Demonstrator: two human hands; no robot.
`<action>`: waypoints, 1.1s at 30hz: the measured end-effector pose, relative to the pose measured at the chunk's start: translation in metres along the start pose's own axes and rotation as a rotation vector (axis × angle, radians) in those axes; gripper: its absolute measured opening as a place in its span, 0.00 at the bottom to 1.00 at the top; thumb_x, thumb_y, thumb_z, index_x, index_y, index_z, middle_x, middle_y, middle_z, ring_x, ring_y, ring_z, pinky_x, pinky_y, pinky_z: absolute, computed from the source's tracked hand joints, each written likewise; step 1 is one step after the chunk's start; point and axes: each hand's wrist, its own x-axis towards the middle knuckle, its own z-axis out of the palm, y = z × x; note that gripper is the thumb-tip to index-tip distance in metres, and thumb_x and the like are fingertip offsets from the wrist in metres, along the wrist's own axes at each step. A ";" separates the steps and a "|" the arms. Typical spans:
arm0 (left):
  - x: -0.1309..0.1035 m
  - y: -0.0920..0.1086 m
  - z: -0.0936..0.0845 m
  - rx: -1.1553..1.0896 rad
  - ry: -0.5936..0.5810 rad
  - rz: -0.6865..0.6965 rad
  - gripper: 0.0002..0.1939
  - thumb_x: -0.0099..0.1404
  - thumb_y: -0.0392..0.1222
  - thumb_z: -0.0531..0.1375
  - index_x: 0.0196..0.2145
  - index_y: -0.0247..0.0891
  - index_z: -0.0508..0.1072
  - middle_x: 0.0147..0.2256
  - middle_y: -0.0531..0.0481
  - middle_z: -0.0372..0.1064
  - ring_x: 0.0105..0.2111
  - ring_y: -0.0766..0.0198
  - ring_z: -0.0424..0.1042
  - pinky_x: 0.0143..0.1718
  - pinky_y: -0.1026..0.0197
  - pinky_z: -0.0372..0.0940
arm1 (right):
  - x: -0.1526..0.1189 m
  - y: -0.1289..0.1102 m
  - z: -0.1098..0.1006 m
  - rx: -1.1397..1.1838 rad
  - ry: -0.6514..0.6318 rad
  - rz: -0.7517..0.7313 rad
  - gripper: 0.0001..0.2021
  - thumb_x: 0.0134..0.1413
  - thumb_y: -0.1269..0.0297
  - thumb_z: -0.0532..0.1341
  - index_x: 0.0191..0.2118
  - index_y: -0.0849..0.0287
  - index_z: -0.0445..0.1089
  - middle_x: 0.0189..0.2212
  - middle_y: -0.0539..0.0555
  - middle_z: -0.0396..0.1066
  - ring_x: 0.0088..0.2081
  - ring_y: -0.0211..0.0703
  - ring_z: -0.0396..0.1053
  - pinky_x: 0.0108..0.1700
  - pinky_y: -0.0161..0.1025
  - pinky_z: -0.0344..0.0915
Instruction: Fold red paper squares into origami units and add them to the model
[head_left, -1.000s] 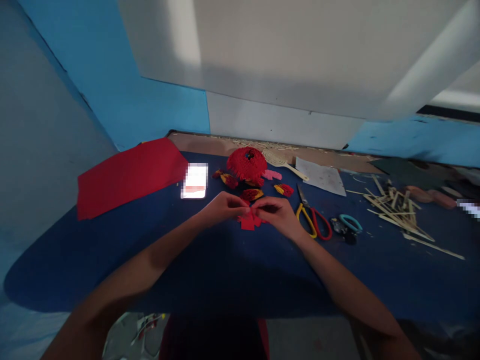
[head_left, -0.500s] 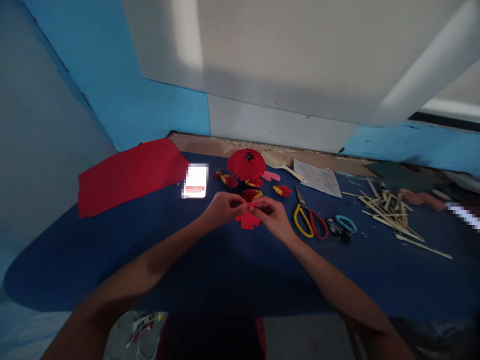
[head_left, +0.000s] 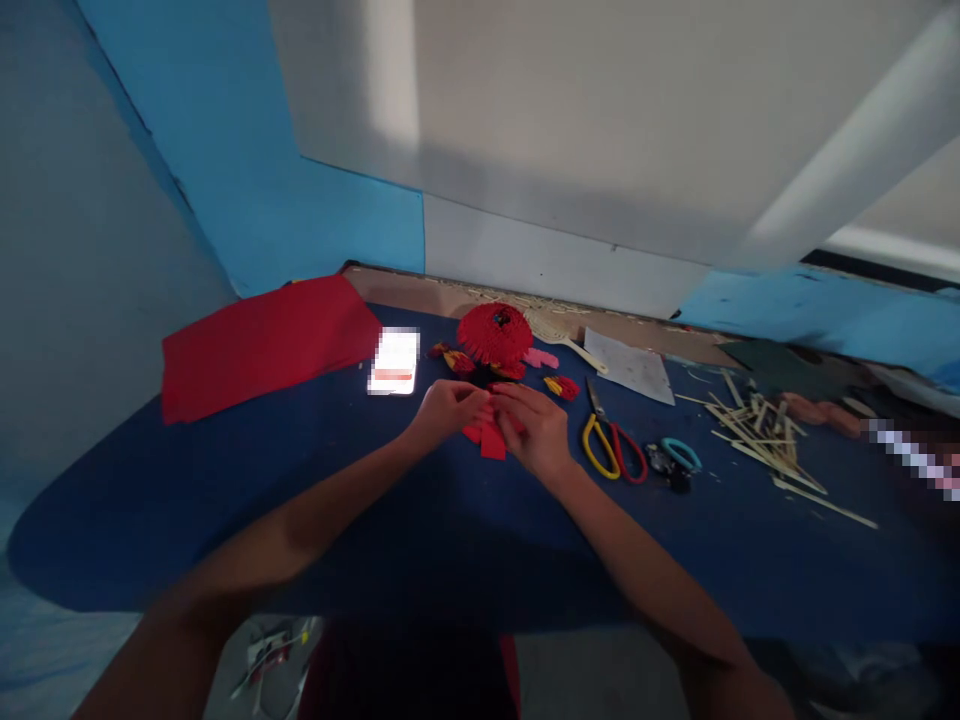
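My left hand point(head_left: 448, 410) and my right hand point(head_left: 536, 428) meet over the middle of the blue table, fingers pinched together on a small piece of red paper, mostly hidden by the fingertips. Beneath them lie several red paper pieces point(head_left: 493, 444). Just beyond stands a round red folded-paper piece point(head_left: 495, 335) with a dark hole in its top. Small red and yellow folded-paper pieces lie about it, one on the left point(head_left: 456, 360) and one on the right point(head_left: 561, 387). A pink piece point(head_left: 541, 357) lies beside the round one.
Scissors point(head_left: 613, 448) with yellow and red handles lie right of my hands, near a blue ring-shaped item point(head_left: 681, 455). Farther right are pale sticks point(head_left: 772, 440). A hairbrush point(head_left: 574, 343) and grey sheet point(head_left: 630, 365) lie behind; a phone point(head_left: 394, 360) and large red sheet point(head_left: 270, 345) lie left.
My right hand has turned and its fingers now reach farther over the red paper, against the left fingertips. The view has shifted slightly.
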 end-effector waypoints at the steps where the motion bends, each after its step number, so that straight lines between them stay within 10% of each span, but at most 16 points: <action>1: 0.001 -0.001 -0.001 -0.010 -0.007 -0.003 0.13 0.57 0.45 0.55 0.29 0.32 0.73 0.25 0.47 0.73 0.25 0.66 0.73 0.27 0.65 0.67 | 0.001 0.000 -0.001 0.006 -0.013 -0.011 0.11 0.51 0.71 0.56 0.39 0.57 0.74 0.43 0.58 0.74 0.45 0.48 0.70 0.47 0.47 0.65; 10: 0.002 0.012 -0.009 -0.055 -0.183 0.005 0.09 0.58 0.40 0.53 0.23 0.34 0.65 0.19 0.57 0.60 0.20 0.74 0.61 0.23 0.71 0.57 | 0.001 0.005 0.002 0.667 -0.049 0.453 0.10 0.44 0.62 0.65 0.35 0.56 0.72 0.31 0.53 0.75 0.34 0.42 0.73 0.40 0.40 0.69; 18: -0.004 0.017 -0.008 -0.040 -0.393 -0.017 0.13 0.60 0.46 0.53 0.24 0.35 0.61 0.19 0.58 0.54 0.18 0.75 0.54 0.20 0.70 0.50 | -0.002 0.006 -0.001 0.687 -0.049 0.484 0.09 0.43 0.63 0.66 0.34 0.56 0.73 0.32 0.53 0.76 0.34 0.42 0.74 0.41 0.41 0.69; 33: -0.005 0.001 -0.008 0.648 -0.146 0.470 0.13 0.65 0.42 0.50 0.37 0.38 0.74 0.35 0.46 0.73 0.36 0.63 0.70 0.39 0.63 0.60 | -0.001 0.017 -0.005 0.610 -0.057 0.459 0.08 0.42 0.60 0.66 0.31 0.57 0.73 0.30 0.52 0.75 0.32 0.40 0.71 0.35 0.37 0.67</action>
